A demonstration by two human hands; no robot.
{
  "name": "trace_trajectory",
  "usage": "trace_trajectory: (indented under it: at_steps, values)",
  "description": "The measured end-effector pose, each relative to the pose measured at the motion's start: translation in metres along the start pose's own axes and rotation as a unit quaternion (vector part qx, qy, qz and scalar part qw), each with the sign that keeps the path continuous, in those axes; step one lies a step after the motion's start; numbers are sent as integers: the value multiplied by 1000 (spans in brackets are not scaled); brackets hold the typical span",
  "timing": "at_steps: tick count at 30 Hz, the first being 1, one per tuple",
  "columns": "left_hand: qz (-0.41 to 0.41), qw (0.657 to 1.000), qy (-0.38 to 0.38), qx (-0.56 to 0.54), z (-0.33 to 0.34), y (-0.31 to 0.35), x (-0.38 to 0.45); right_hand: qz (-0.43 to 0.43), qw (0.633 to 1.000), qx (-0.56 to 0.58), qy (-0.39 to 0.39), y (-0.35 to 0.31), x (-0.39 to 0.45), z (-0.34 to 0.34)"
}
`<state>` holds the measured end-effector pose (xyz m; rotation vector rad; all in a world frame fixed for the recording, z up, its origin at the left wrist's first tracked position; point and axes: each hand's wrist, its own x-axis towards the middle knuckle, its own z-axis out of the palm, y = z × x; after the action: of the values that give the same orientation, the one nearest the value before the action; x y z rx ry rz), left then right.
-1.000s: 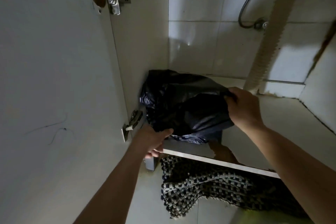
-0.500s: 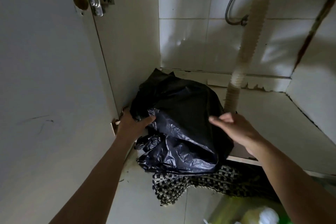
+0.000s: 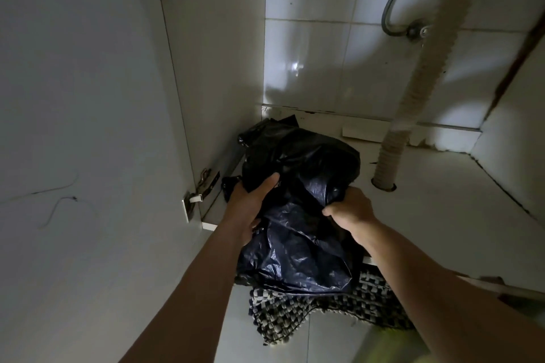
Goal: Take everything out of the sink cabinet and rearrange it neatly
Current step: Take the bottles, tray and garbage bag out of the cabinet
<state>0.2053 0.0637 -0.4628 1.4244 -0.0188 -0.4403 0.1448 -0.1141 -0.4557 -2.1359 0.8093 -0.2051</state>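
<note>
A crumpled black plastic bag (image 3: pixel 300 233) lies in the left front corner of the sink cabinet floor (image 3: pixel 427 215) and hangs over its front edge. My left hand (image 3: pixel 250 203) grips the bag's left side, thumb on top. My right hand (image 3: pixel 351 209) has its fingers curled into a fold of the plastic on the right. What is inside the bag is hidden.
The open cabinet door (image 3: pixel 82 141) stands at the left with hinges (image 3: pixel 200 188). A ribbed white drain hose (image 3: pixel 413 88) runs down into the cabinet floor to the right of the bag. A checked woven mat (image 3: pixel 309 312) lies on the tiled floor below.
My right hand went from open beside the bag to gripping its plastic. My left hand shifted its hold onto the bag's side. The bag sits a little further back on the edge.
</note>
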Motion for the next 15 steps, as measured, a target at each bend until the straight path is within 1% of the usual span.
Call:
trace_trajectory:
  at_steps: [3,6,10,13,15]
  values:
    - [-6,999,29,-23,3,5,-5,-78,996,-21,45,-9,-20,-6]
    - [-2,997,56,-51,8,12,-18,-150,988,16,45,-7,-44,-14]
    - [-1,995,91,-40,17,16,-50,-215,975,61,8,9,-75,-20]
    - [9,993,114,-21,25,17,-86,-236,970,53,-38,19,-101,-20]
    - [18,990,143,-4,29,18,-113,-246,964,61,-82,23,-120,-21]
